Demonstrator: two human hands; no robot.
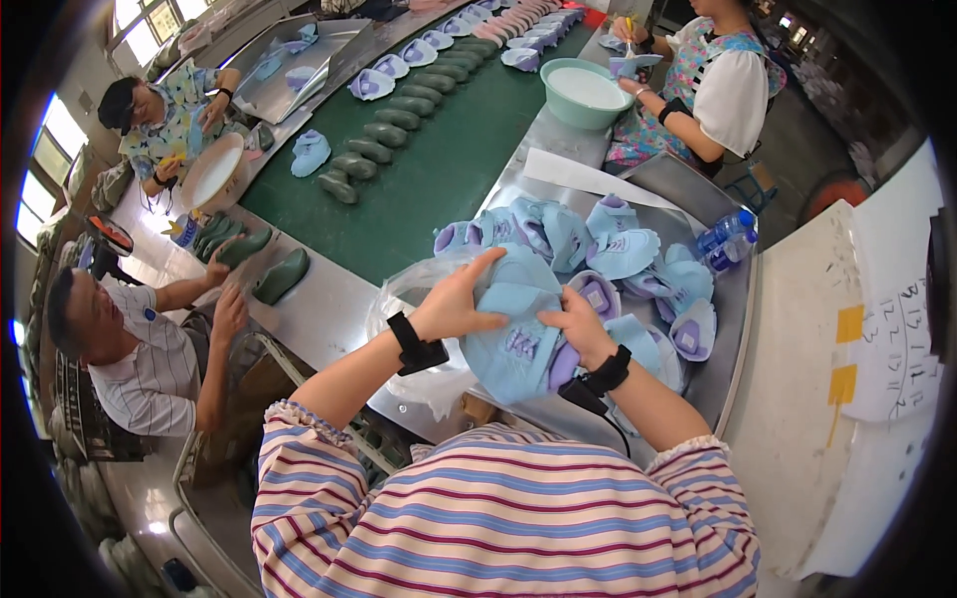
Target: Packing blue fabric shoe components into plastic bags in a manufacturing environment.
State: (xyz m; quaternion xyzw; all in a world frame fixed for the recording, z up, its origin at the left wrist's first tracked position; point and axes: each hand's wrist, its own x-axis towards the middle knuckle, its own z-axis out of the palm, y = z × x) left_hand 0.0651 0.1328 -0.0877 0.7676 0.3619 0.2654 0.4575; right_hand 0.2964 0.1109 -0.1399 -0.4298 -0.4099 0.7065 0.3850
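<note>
My left hand (451,304) and my right hand (583,327) grip a light blue shoe upper (496,361) from both sides, above the bench edge in front of me. Purple stitching and lacing show on it, with a purple lining at its right side. A second light blue piece (520,277) sits against its far side, between my hands; whether the two are joined I cannot tell. Just beyond lies a heap of similar blue and purple shoe uppers (623,249) in a metal tray. A clear plastic bag (439,387) spreads beneath and left of my left hand.
Dark green shoe lasts (402,118) and uppers line the green conveyor belt (299,204). Two water bottles (731,254) lie at the tray's right. A co-worker on the right sits by a green basin (584,92); two others work at the left. A white board (797,399) stands right.
</note>
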